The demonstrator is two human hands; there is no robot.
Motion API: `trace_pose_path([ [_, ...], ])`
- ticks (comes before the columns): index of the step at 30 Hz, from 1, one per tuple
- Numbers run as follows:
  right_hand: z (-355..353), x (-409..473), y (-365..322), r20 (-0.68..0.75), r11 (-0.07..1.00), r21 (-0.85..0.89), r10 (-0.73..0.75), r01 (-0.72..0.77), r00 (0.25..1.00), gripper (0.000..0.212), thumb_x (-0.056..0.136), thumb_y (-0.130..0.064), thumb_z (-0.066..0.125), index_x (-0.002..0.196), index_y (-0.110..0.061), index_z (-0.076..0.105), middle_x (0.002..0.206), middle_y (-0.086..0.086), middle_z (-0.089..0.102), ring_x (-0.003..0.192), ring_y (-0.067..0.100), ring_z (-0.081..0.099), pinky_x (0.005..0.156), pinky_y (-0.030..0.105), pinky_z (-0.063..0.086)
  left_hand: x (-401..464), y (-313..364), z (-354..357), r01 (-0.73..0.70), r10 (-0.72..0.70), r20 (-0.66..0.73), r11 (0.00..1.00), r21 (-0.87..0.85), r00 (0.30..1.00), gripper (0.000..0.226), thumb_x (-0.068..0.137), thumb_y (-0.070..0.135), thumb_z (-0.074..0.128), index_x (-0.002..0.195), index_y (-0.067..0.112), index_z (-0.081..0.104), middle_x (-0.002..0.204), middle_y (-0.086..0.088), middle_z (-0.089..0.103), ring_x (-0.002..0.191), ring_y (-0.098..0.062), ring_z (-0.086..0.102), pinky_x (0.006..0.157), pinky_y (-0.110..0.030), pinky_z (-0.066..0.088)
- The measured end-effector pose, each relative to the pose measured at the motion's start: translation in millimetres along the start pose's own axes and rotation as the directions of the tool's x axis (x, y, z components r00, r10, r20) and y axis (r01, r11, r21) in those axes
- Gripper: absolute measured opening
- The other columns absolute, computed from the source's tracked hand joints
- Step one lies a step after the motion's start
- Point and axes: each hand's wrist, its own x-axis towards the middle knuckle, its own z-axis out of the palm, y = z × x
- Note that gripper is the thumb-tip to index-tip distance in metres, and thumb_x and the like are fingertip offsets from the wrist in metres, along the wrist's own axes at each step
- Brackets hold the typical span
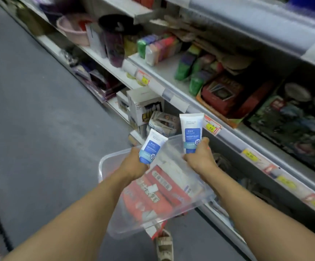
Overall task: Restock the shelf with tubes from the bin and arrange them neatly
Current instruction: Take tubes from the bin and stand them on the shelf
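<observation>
A clear plastic bin (105, 162) sits low in front of me, with red and white packs (153, 193) lying inside. My left hand (134, 164) grips a white tube with a blue label (152, 146) above the bin's left side, tilted to the right. My right hand (201, 157) grips a second, matching tube (191, 131), held upright just in front of the shelf edge (226, 134). Both tubes are clear of the bin and off the shelf.
The shelf (164, 70) on the right holds coloured sponge packs (158, 46), a red box (226, 93) and dark packets. Price tags (212, 127) line its front edge. White cartons (143, 106) stand on the lower shelf. Grey floor lies to the left. A sandalled foot (164, 245) shows below the bin.
</observation>
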Motion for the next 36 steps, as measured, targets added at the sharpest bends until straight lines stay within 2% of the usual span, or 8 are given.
trace_pose_path([
  [5, -45.1, -32.6, -41.1, -0.157, 0.98, 0.092, -0.16, 0.176, 0.975, 0.052, 0.078, -0.008, 0.07, 0.115, -0.007, 0.034, 0.103, 0.005, 0.048, 0.096, 0.024, 0.054, 0.077, 0.03, 0.042, -36.2, 49.0, -28.5, -0.136, 0.137, -0.032, 0.99, 0.04, 0.99, 0.033, 0.087, 0.006, 0.057, 0.11, 0.011, 0.034, 0.099, -0.008, 0.047, 0.075, -0.013, 0.045, 0.054, -0.02, 0.034],
  [9, -79.2, -56.4, -64.5, -0.277, 0.955, 0.123, -0.227, 0.268, 0.934, 0.048, 0.079, -0.011, 0.071, 0.103, -0.013, 0.029, 0.099, 0.002, 0.048, 0.088, 0.02, 0.051, 0.072, 0.03, 0.04, -61.8, 83.4, -47.1, -0.225, 0.225, -0.037, 0.974, 0.018, 0.974, 0.043, 0.087, 0.0, 0.053, 0.123, 0.008, 0.031, 0.092, -0.005, 0.047, 0.079, -0.017, 0.045, 0.06, -0.026, 0.036],
  [13, -113.5, -80.3, -84.0, -0.347, 0.93, 0.162, -0.259, 0.33, 0.901, 0.042, 0.084, -0.015, 0.066, 0.104, -0.012, 0.029, 0.101, 0.002, 0.048, 0.09, 0.019, 0.052, 0.074, 0.03, 0.041, -85.8, 113.2, -60.2, -0.277, 0.279, -0.055, 0.96, 0.036, 0.959, 0.045, 0.085, -0.003, 0.052, 0.124, 0.011, 0.034, 0.102, -0.01, 0.05, 0.088, -0.021, 0.048, 0.069, -0.027, 0.04],
  [17, -149.0, -104.1, -95.4, -0.411, 0.918, 0.17, -0.264, 0.358, 0.872, 0.04, 0.086, -0.016, 0.065, 0.104, -0.012, 0.03, 0.103, 0.002, 0.048, 0.092, 0.019, 0.054, 0.075, 0.033, 0.043, -105.0, 142.5, -64.1, -0.335, 0.339, -0.064, 0.94, 0.07, 0.938, 0.036, 0.085, 0.0, 0.054, 0.11, 0.015, 0.033, 0.11, -0.013, 0.051, 0.095, -0.024, 0.05, 0.079, -0.032, 0.042],
  [20, -174.1, -119.5, -97.6, -0.472, 0.924, 0.147, -0.248, 0.353, 0.846, 0.045, 0.082, -0.018, 0.069, 0.105, -0.014, 0.031, 0.103, 0.0, 0.047, 0.092, 0.016, 0.052, 0.076, 0.03, 0.042, -118.4, 165.2, -61.6, -0.383, 0.392, -0.056, 0.915, 0.126, 0.918, 0.04, 0.085, 0.004, 0.058, 0.116, 0.011, 0.034, 0.112, -0.012, 0.051, 0.099, -0.026, 0.052, 0.084, -0.037, 0.044],
  [25, -213.0, -143.0, -92.2, -0.562, 0.923, 0.123, -0.238, 0.364, 0.792, 0.053, 0.077, -0.022, 0.074, 0.113, -0.013, 0.037, 0.105, -0.002, 0.051, 0.094, 0.016, 0.053, 0.076, 0.029, 0.043, -141.3, 203.1, -49.2, -0.469, 0.481, -0.007, 0.858, 0.212, 0.877, 0.04, 0.087, 0.006, 0.055, 0.118, 0.011, 0.031, 0.101, -0.007, 0.051, 0.091, -0.022, 0.05, 0.077, -0.033, 0.04],
  [30, -250.1, -164.7, -78.6, -0.633, 0.909, 0.169, -0.195, 0.38, 0.749, 0.056, 0.082, -0.02, 0.071, 0.123, -0.012, 0.035, 0.111, -0.001, 0.05, 0.097, 0.015, 0.053, 0.078, 0.028, 0.042, -157.7, 238.9, -25.6, -0.538, 0.546, 0.048, 0.801, 0.263, 0.836, 0.038, 0.086, 0.007, 0.057, 0.11, 0.015, 0.028, 0.112, -0.012, 0.056, 0.1, -0.028, 0.056, 0.087, -0.04, 0.044],
  [36, -301.1, -192.7, -47.5, -0.72, 0.914, 0.17, -0.14, 0.369, 0.679, 0.039, 0.087, -0.02, 0.065, 0.111, -0.011, 0.035, 0.102, -0.002, 0.049, 0.085, 0.011, 0.05, 0.072, 0.025, 0.038, -180.2, 281.9, 16.1, -0.623, 0.601, 0.166, 0.741, 0.25, 0.782, 0.051, 0.087, 0.009, 0.058, 0.126, 0.013, 0.027, 0.119, -0.009, 0.054, 0.109, -0.026, 0.056, 0.094, -0.042, 0.047],
])
